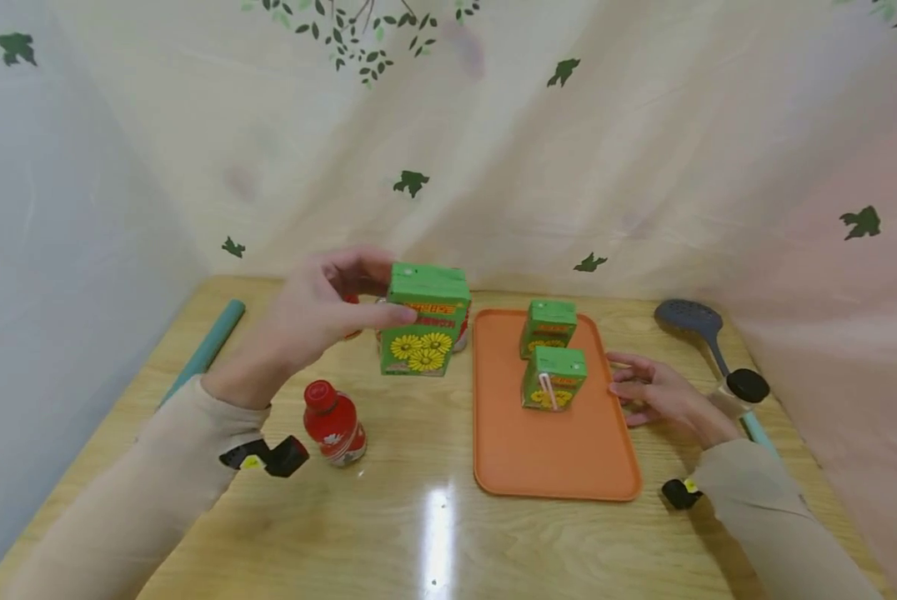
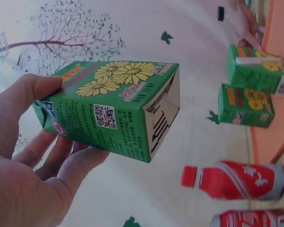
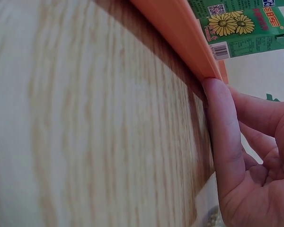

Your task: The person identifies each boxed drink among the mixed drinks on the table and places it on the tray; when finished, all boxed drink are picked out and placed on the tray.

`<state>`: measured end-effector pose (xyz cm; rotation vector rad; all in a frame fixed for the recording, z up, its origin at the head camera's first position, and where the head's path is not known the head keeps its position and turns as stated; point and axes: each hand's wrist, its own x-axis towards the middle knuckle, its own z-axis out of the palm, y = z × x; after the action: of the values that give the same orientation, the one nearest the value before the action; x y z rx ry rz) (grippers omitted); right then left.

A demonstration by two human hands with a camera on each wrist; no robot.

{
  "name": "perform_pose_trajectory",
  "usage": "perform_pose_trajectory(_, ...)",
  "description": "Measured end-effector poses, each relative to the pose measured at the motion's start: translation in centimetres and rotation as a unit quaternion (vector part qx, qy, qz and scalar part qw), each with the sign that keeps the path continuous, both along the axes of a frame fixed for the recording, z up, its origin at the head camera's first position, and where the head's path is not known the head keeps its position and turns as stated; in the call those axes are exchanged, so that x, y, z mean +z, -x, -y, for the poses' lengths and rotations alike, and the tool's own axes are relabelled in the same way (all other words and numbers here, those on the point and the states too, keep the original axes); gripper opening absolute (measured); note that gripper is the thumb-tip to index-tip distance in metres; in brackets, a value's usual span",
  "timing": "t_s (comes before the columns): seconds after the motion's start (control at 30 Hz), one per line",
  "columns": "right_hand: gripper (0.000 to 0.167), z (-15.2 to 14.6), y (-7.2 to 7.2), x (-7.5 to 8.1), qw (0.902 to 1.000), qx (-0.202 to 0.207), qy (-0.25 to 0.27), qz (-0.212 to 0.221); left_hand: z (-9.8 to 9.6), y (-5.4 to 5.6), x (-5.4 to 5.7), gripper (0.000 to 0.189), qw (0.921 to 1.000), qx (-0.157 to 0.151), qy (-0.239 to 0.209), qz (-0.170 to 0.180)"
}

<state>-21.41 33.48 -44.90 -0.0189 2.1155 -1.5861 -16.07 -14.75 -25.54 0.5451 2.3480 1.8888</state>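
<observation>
My left hand [image 1: 306, 321] grips a green drink carton [image 1: 424, 321] with yellow flowers, raised above the table; its thumb lies across the flowered face. The printed side and the folded bottom face the camera in the left wrist view. Two similar cartons stand on an orange tray [image 1: 553, 462]: the nearer carton [image 1: 553, 379] bears a straw on its side, and the farther carton [image 1: 549, 327] is just behind it. At the tray's right edge rests my right hand [image 1: 662, 390], fingers extended and fingertips touching the rim from outside, as the right wrist view also shows.
A red bottle [image 1: 334, 423] stands left of the tray. Behind the raised carton are another red bottle [image 2: 241, 179] and a red can [image 2: 255, 220]. A teal rod [image 1: 204, 350] lies at the left edge, a dark slotted turner [image 1: 689, 317] at back right. Curtains enclose the table.
</observation>
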Motion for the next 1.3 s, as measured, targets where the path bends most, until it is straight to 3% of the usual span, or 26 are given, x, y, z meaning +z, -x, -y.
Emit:
perform_pose_trajectory(0.1, 0.075, 0.1, 0.0, -0.2, 1.0, 0.003, -0.003, -0.003, -1.0, -0.4, -0.2, 0.042, 0.9998, -0.005, -0.01, 0.015)
perform_pose_trajectory(0.3, 0.074, 0.0, -0.1, 0.0, 1.0, 0.004, -0.003, -0.005, -3.4, -1.0, -0.5, 0.039, 0.9987, -0.026, -0.042, 0.012)
perform_pose_trajectory(0.53, 0.075, -0.1, -0.2, 0.0, 1.0, 0.002, -0.004, -0.002, -6.3, -1.7, -2.4, 0.036, 0.9944, -0.038, -0.099, -0.005)
perform_pose_trajectory(0.87, 0.074, 0.0, 0.0, -0.1, 1.0, 0.0, -0.006, -0.002, -9.9, -2.0, -7.3, 0.038, 0.9856, -0.058, -0.158, -0.02)
perform_pose_trajectory(1.07, 0.075, 0.0, -0.1, -0.3, 1.0, 0.003, -0.004, -0.002, -11.7, -1.5, -10.9, 0.042, 0.9787, -0.088, -0.185, -0.005)
perform_pose_trajectory(1.3, 0.074, 0.0, -0.2, -0.1, 0.9999, 0.006, -0.007, -0.007, -13.2, -1.0, -14.5, 0.044, 0.9757, -0.103, -0.192, 0.024)
